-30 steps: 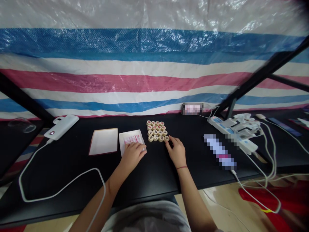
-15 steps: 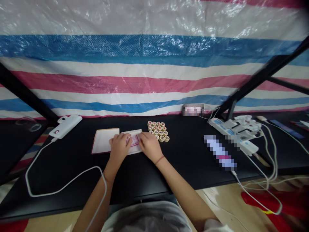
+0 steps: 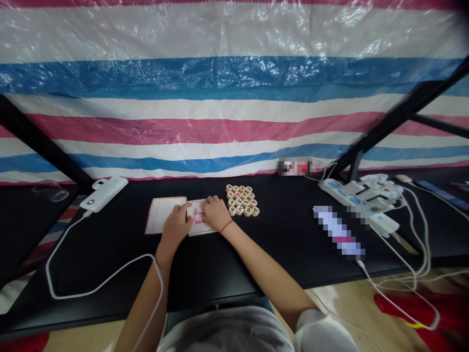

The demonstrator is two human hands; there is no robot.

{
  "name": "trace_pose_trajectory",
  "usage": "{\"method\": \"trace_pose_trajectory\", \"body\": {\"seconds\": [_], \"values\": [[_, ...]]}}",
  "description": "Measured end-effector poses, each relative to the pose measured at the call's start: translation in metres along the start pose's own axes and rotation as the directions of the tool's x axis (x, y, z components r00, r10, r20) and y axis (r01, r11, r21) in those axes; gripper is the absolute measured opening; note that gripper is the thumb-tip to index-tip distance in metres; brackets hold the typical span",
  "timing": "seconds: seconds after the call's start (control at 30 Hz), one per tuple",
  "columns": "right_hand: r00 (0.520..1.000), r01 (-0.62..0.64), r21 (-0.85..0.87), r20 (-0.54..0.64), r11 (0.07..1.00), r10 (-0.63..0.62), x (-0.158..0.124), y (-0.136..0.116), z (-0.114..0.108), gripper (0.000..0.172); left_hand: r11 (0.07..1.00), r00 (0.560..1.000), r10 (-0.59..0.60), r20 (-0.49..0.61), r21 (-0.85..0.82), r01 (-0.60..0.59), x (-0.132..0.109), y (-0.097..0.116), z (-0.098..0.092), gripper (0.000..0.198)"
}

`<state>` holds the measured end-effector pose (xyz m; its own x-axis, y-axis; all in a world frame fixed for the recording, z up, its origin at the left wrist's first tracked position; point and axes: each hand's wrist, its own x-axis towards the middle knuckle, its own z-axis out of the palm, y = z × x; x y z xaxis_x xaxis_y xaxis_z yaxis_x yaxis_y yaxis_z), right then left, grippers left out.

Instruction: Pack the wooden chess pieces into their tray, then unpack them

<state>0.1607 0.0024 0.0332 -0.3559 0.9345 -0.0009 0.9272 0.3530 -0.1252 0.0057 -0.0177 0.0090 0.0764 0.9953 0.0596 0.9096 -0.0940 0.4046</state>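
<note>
A shallow box lies opened flat, its white left half (image 3: 164, 210) edged in dark red. On the right half is a pale folded sheet (image 3: 199, 217) with pink printed lines. My left hand (image 3: 177, 224) rests over the seam between the halves, thumb and forefinger apart at the sheet's left edge. Over the sheet's upper right part, my right hand (image 3: 216, 213) has its fingers bent and close together on it; the fingertips are partly hidden. Just right of that hand, round xiangqi pieces (image 3: 242, 200) stand in rows, red characters at the back and dark ones in front.
A white device (image 3: 106, 193) with a cable (image 3: 98, 291) lies on the black table (image 3: 278, 234) at left. To the right are a blurred-out phone-like object (image 3: 339, 232), a power strip (image 3: 344, 193) and tangled cables. A striped plastic sheet (image 3: 205, 129) hangs behind.
My left hand has drawn back from the sheet to the seam. My right hand has shifted left, further over the sheet, uncovering the front-row pieces. The view has shifted slightly.
</note>
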Motion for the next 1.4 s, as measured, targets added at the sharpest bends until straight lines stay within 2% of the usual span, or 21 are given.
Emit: {"method": "trace_pose_trajectory", "body": {"seconds": [0.07, 0.13, 0.23, 0.27, 0.33, 0.37, 0.43, 0.5, 0.6, 0.63, 0.77, 0.87, 1.0, 1.1, 1.2, 1.3, 1.33, 1.4], "values": [[0.998, 0.008, 0.1, -0.066, 0.995, -0.002, -0.007, 0.002, -0.002, 0.018, 1.0, 1.0, -0.01, -0.023, -0.011, 0.01, 0.001, 0.001, 0.0, 0.04], [0.986, 0.048, 0.298, -0.169, 0.953, 0.003, -0.023, 0.011, -0.005, 0.015, 0.999, 0.999, -0.023, -0.033, -0.029, 0.022, 0.002, 0.001, 0.0, 0.039], [0.943, 0.147, 0.641, -0.321, 0.753, 0.089, -0.06, 0.039, -0.006, 0.014, 0.998, 0.999, -0.048, -0.001, -0.036, 0.048, 0.001, 0.003, -0.001, 0.041], [0.939, 0.141, 0.706, -0.317, 0.694, 0.131, -0.074, 0.051, -0.004, 0.015, 0.998, 0.998, -0.053, 0.016, -0.029, 0.054, 0.001, 0.003, -0.001, 0.041], [0.951, 0.035, 0.766, -0.224, 0.642, 0.215, -0.098, 0.075, 0.002, 0.022, 0.998, 0.997, -0.055, 0.052, -0.005, 0.055, 0.0, 0.005, -0.002, 0.042], [0.962, -0.038, 0.764, -0.146, 0.644, 0.23, -0.108, 0.086, 0.006, 0.03, 0.999, 0.996, -0.053, 0.07, 0.009, 0.053, -0.001, 0.005, -0.002, 0.042], [0.959, -0.142, 0.712, -0.074, 0.688, 0.275, -0.122, 0.099, 0.014, 0.038, 0.998, 0.993, -0.054, 0.102, 0.029, 0.051, -0.001, 0.007, -0.003, 0.042], [0.94, -0.172, 0.597, -0.139, 0.784, 0.312, -0.13, 0.102, 0.021, 0.041, 0.998, 0.991, -0.055, 0.124, 0.033, 0.051, -0.001, 0.008, -0.003, 0.043], [0.882, -0.173, 0.359, -0.357, 0.917, 0.306, -0.135, 0.091, 0.027, 0.037, 0.998, 0.99, -0.057, 0.128, 0.03, 0.054, 0.001, 0.011, -0.003, 0.042], [0.874, -0.173, 0.286, -0.396, 0.942, 0.281, -0.136, 0.087, 0.028, 0.035, 0.998, 0.99, -0.061, 0.125, 0.031, 0.057, 0.001, 0.012, -0.003, 0.042], [0.922, -0.129, 0.117, -0.351, 0.985, 0.163, -0.139, 0.077, 0.032, 0.025, 0.995, 0.991, -0.089, 0.101, 0.046, 0.085, 0.004, 0.017, 0.0, 0.041], [0.926, -0.122, 0.095, -0.348, 0.988, 0.148, -0.139, 0.081, 0.033, 0.024, 0.993, 0.989, -0.114, 0.093, 0.042, 0.111, 0.01, 0.022, 0.002, 0.041], [0.889, -0.107, 0.153, -0.427, 0.982, 0.163, -0.134, 0.076, 0.029, 0.024, 0.987, 0.982, -0.159, 0.098, 0.034, 0.157, 0.021, 0.028, 0.005, 0.043], [0.867, -0.021, 0.21, -0.483, 0.977, 0.123, -0.125, 0.06, 0.022, 0.023, 0.987, 0.982, -0.162, 0.097, 0.035, 0.159, 0.031, 0.03, 0.008, 0.043], [0.878, 0.09, 0.24, -0.478, 0.967, 0.037, -0.112, 0.038, 0.015, 0.021, 0.99, 0.988, -0.13, 0.088, 0.063, 0.125, 0.037, 0.033, 0.007, 0.041], [0.922, 0.19, 0.218, -0.375, 0.957, -0.098, -0.096, 0.018, 0.011, 0.017, 0.987, 0.997, -0.053, -0.063, 0.146, 0.062, 0.032, 0.036, 0.002, 0.038], [0.936, 0.231, 0.199, -0.314, 0.952, -0.161, -0.09, 0.014, 0.011, 0.016, 0.987, 0.99, 0.005, -0.143, 0.163, 0.018, 0.028, 0.037, 0.001, 0.036], [0.943, 0.314, 0.161, -0.17, 0.936, -0.287, -0.079, 0.008, 0.013, 0.016, 0.98, 0.949, 0.178, -0.261, 0.138, -0.146, 0.014, 0.036, 0.0, 0.03]]}}
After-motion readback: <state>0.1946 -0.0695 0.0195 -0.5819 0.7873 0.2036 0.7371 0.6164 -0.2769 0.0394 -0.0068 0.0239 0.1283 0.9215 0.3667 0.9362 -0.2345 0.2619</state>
